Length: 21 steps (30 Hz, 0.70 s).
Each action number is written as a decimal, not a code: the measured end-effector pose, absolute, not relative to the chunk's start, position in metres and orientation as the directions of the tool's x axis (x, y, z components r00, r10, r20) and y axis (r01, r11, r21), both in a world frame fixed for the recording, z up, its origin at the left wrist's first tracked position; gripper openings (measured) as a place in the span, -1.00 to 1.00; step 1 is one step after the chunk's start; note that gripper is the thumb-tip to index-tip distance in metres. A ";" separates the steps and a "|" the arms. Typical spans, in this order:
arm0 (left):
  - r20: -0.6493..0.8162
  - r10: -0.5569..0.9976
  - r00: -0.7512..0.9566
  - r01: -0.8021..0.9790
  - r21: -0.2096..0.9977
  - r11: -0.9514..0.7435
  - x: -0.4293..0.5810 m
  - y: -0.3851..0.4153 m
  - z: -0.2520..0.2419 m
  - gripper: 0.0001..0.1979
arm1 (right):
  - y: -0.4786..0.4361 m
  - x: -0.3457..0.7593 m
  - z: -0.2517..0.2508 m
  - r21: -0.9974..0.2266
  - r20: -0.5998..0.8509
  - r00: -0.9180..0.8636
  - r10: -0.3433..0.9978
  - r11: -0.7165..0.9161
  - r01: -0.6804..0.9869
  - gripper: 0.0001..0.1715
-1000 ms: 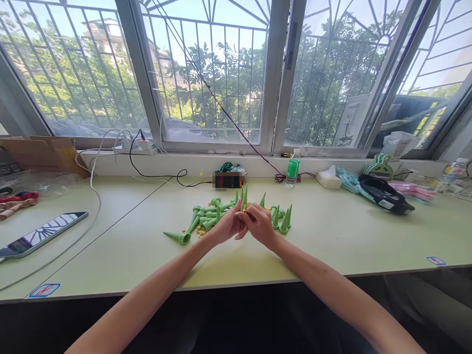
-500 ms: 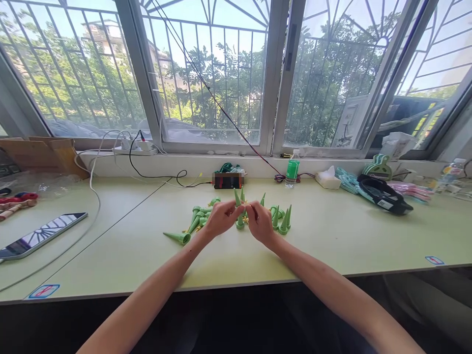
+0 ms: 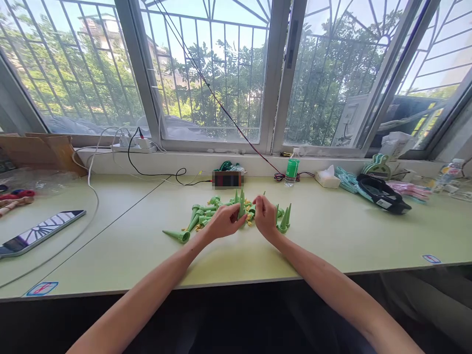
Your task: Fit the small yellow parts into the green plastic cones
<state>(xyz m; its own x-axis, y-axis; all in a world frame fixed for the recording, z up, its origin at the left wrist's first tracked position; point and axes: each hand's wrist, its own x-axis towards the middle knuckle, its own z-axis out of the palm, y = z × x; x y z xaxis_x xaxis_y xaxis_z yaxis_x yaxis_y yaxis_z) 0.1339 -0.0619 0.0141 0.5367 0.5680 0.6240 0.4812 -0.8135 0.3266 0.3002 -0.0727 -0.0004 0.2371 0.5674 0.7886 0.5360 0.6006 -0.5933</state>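
Observation:
My left hand [image 3: 225,221] is closed around an upright green plastic spike [image 3: 242,206], its pointed tip up. To its right, my right hand [image 3: 266,219] is raised a little with the fingers curled together; what they hold, if anything, is hidden. More green spikes [image 3: 194,216] lie in a pile behind and left of my left hand, with small yellow pieces [image 3: 250,216] among them. One loose spike [image 3: 179,236] lies on its side at the left, its hollow end facing right. Several spikes [image 3: 284,223] stand point up just right of my right hand.
A black device with a blurred screen [image 3: 227,180] stands behind the pile, a bottle [image 3: 292,168] to its right. A phone [image 3: 44,232] and a white cable [image 3: 96,209] lie left. Tissues [image 3: 327,178] and a black strap-like item [image 3: 385,195] are at the right.
My hands have come apart: the right has moved slightly right and up, away from the left. My left hand is now lower, around the upright spike.

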 end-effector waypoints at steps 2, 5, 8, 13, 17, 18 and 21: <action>0.557 0.586 0.589 0.499 0.321 -0.805 0.133 -0.061 0.012 -0.73 | -0.072 0.302 0.000 -0.586 0.795 0.236 0.558 0.609 0.534 -0.51; 0.491 0.599 0.633 0.521 0.302 -0.798 0.132 -0.060 0.009 -0.72 | -0.072 0.303 -0.001 -0.562 0.815 0.226 0.534 0.634 0.532 -0.53; 0.461 0.597 0.656 0.525 0.289 -0.800 0.130 -0.059 0.007 -0.70 | -0.074 0.302 -0.003 -0.542 0.823 0.186 0.537 0.646 0.538 -0.54; 0.434 0.615 0.658 0.534 0.307 -0.788 0.131 -0.061 0.008 -0.69 | -0.078 0.300 -0.006 -0.537 0.813 0.135 0.566 0.642 0.547 -0.54; 0.439 0.630 0.641 0.539 0.326 -0.776 0.129 -0.064 0.006 -0.68 | -0.079 0.300 -0.013 -0.537 0.801 0.101 0.591 0.633 0.558 -0.53; 0.448 0.633 0.631 0.543 0.328 -0.773 0.128 -0.065 0.004 -0.68 | -0.079 0.300 -0.016 -0.538 0.792 0.085 0.605 0.626 0.565 -0.52; 0.452 0.657 0.603 0.557 0.351 -0.753 0.122 -0.070 -0.002 -0.68 | -0.079 0.298 -0.023 -0.540 0.761 0.023 0.648 0.614 0.575 -0.51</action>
<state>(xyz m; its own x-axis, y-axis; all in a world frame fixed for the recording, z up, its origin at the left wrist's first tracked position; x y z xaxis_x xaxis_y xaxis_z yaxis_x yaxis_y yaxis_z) 0.1221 -0.0698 -0.0017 0.6035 0.6570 0.4518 0.5571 -0.7528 0.3506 0.2980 -0.0786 -0.0231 0.0229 0.6484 0.7609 0.5753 0.6139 -0.5405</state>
